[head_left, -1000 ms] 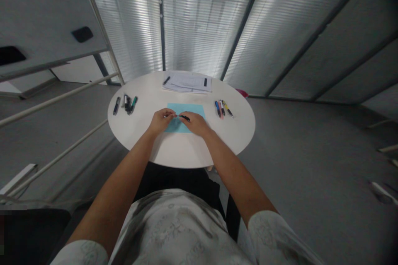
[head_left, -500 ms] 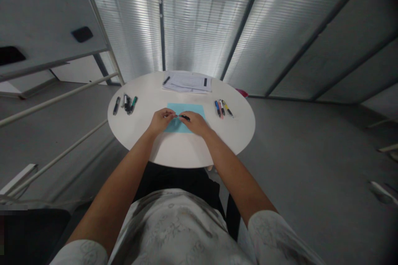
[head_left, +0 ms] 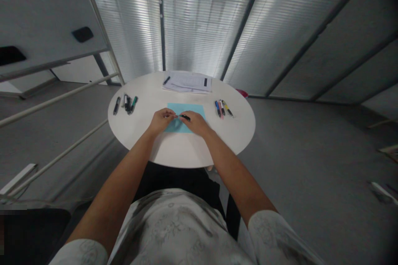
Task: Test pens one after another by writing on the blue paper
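My right hand is closed around a pen with a black barrel, held low over a light blue sheet. Facing it, my left hand pinches thumb and fingertips at the pen's thin end. The fingertips of both hands nearly meet above the middle of the sheet. Exactly which small part the left fingers grip is too small to tell, and my palms hide the rest.
The round white table bears several dark and green pens at left and several coloured pens at right. Papers lie at the far edge with a dark pen on top. A white metal frame stands left.
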`<state>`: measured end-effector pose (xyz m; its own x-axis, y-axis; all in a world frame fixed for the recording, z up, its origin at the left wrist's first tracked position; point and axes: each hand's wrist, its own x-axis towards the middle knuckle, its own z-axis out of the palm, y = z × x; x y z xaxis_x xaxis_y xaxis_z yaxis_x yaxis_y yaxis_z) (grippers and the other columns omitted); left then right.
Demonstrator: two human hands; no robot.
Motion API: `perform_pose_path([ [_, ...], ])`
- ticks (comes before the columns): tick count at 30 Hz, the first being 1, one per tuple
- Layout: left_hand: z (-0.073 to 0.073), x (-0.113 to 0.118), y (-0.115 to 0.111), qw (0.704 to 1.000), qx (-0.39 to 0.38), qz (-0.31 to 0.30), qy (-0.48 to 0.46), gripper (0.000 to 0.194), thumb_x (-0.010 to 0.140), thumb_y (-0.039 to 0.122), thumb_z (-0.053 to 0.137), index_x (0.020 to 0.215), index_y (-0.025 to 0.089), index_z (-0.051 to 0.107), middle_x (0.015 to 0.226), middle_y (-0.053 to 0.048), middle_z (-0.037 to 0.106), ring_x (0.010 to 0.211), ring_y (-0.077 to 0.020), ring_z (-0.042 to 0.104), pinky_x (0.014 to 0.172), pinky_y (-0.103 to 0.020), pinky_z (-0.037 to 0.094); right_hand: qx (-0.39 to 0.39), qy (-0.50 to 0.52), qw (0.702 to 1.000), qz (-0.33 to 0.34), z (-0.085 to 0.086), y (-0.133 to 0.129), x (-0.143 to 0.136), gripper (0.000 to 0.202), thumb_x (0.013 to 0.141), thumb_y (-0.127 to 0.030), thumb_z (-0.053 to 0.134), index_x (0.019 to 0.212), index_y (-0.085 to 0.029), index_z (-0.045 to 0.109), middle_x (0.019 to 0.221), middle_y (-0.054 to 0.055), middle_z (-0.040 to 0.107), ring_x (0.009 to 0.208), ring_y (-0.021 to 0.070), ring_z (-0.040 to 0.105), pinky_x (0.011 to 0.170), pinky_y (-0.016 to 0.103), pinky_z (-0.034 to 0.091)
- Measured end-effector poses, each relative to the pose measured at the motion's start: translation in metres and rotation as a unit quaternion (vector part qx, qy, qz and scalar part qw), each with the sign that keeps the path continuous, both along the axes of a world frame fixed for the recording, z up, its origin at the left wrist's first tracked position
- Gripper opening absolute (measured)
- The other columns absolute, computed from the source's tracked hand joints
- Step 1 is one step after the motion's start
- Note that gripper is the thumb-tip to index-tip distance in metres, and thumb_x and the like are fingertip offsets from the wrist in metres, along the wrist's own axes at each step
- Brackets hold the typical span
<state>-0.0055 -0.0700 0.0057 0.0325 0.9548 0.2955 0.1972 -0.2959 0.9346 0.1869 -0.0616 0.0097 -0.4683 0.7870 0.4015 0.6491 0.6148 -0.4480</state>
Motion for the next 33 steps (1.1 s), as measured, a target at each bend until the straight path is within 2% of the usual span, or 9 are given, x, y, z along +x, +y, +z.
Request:
perform_pose_path([
  [10,-0.0016,-0.0008,0.0007,1.0,0.009,-0.004,0.006,0.029,0.068,0.043,0.071,0.081,0.017,0.066,0.078,-0.007,0.073,0.072,-0.0183,0.065,0.065,-0.029,0.047,0.0,-0.013,1.0,0.001,0.0007,-0.0012,0.0002,0.028,0.095,-0.038,0.048,0.107,-0.022,0.067,0.104,0.006,0.069,0.097,0.0175,0.061,0.087,0.03,0.044],
  [16,-0.0017,-0.0013,0.0015,0.999,0.023,0.004,0.034,0.025,0.068,0.039,0.07,0.081,0.017,0.067,0.076,-0.006,0.072,0.069,-0.0173,0.064,0.067,-0.03,0.048,0.008,-0.002,1.0,0.004,-0.0005,-0.0011,0.0,0.027,0.094,-0.037,0.049,0.107,-0.022,0.067,0.103,0.006,0.069,0.097,0.0173,0.061,0.088,0.029,0.044],
  [25,0.0031,-0.0007,-0.0027,0.999,0.023,-0.011,0.047,0.025,0.071,0.04,0.067,0.082,0.017,0.071,0.08,-0.007,0.073,0.075,-0.0186,0.065,0.069,-0.03,0.049,0.002,-0.005,1.0,0.005,0.0006,-0.0011,0.0003,0.025,0.094,-0.036,0.051,0.107,-0.022,0.067,0.103,0.005,0.069,0.096,0.0168,0.062,0.087,0.029,0.044],
  [33,-0.0027,-0.0021,0.0026,0.999,0.025,-0.019,0.043,0.027,0.072,0.041,0.068,0.082,0.017,0.072,0.08,-0.007,0.072,0.073,-0.0181,0.064,0.07,-0.03,0.049,0.01,-0.004,1.0,0.005,-0.0009,-0.0006,-0.0001,0.024,0.093,-0.034,0.053,0.107,-0.021,0.067,0.102,0.006,0.069,0.094,0.017,0.061,0.086,0.029,0.044],
])
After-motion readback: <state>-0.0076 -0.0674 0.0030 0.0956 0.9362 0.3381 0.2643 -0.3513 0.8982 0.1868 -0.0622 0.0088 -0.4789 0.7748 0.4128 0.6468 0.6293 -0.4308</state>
